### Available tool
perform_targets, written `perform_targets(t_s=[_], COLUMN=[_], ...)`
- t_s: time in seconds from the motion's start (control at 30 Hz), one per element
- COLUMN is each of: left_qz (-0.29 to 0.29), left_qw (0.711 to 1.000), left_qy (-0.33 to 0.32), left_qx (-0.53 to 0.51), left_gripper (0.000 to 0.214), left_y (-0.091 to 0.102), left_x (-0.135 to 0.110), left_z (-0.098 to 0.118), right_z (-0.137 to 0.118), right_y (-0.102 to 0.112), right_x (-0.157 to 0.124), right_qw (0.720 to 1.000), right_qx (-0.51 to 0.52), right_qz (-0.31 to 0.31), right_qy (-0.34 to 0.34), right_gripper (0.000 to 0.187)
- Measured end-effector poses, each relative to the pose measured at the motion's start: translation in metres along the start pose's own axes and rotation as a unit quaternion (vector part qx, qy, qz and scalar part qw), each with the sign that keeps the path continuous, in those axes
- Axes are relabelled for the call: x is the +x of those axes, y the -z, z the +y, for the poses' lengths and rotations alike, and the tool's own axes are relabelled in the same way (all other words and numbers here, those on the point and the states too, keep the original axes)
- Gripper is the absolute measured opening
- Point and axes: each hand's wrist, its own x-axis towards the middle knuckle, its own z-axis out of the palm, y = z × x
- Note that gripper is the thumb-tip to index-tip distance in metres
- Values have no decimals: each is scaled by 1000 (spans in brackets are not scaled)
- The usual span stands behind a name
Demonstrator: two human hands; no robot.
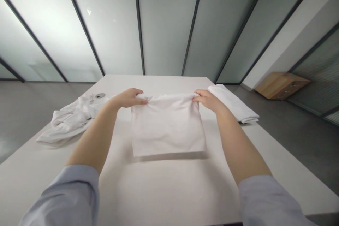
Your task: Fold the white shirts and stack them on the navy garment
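Cloth: white, folded to a rectangle, mid-table; far edge lifted, near edge resting down; held edge runs left to right.
Left hand: grip pinching the cloth's far left corner, arm stretched forward.
Right hand: grip pinching the far right corner, arm likewise extended.
Heap: crumpled white fabric, left of cloth.
Stack: folded white piece, right, apart from cloth.

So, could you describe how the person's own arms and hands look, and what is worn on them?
Both arms wear loose, pale grey-blue sleeves pushed up toward the elbows, so the forearms are bare. The left hand and the right hand are bare too: no gloves, and no rings, watch or markings are visible.
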Motion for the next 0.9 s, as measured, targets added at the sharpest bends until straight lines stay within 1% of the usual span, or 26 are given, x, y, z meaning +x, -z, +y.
perform_targets(t_s=[0.03, 0.1, 0.2, 0.27, 0.3, 0.37, 0.4, 0.47, 0.53, 0.57, 0.6, 0.67, 0.73, 0.83, 0.9], left_qz=[20, 88, 200, 247, 255, 235, 209, 140, 67, 40, 30, 44, 74, 103, 118], left_qw=[999, 993, 972, 958, 956, 960, 966, 980, 990, 994, 995, 996, 993, 988, 983], left_qy=[9, 29, 44, 37, 27, 1, -11, -17, 13, 31, 49, 77, 83, 76, 81], left_qx=[23, 69, 118, 139, 147, 155, 154, 142, 120, 100, 76, 22, -27, -82, -112], left_gripper=[41, 40, 36, 34, 34, 35, 36, 35, 34, 34, 35, 39, 43, 45, 41], left_y=[3, 6, 4, -4, -11, -31, -44, -71, -98, -109, -119, -132, -138, -138, -137], left_x=[9, 24, 32, 29, 27, 20, 16, 7, -3, -8, -14, -23, -30, -35, -35], left_z=[3, 12, 27, 31, 31, 25, 19, 5, -8, -14, -19, -27, -32, -37, -39], right_z=[-1, -2, 1, 8, 13, 26, 33, 47, 58, 62, 66, 70, 72, 76, 79], right_y=[-1, -3, -9, -17, -23, -39, -49, -69, -87, -93, -98, -104, -107, -110, -111], right_x=[10, 26, 37, 34, 30, 18, 10, -8, -24, -30, -36, -45, -50, -52, -52], right_qw=[1000, 995, 974, 962, 958, 956, 957, 963, 974, 980, 985, 993, 998, 998, 997], right_qx=[-11, -37, -79, -113, -131, -164, -178, -192, -185, -173, -156, -113, -69, -29, -10], right_qz=[25, 93, 195, 226, 228, 211, 194, 147, 76, 40, 12, -11, 3, 21, 17], right_qy=[0, 21, 78, 107, 117, 125, 123, 119, 108, 91, 70, 28, 12, 48, 73], right_gripper=[5, 7, 19, 26, 30, 34, 35, 35, 34, 33, 32, 29, 31, 42, 48])
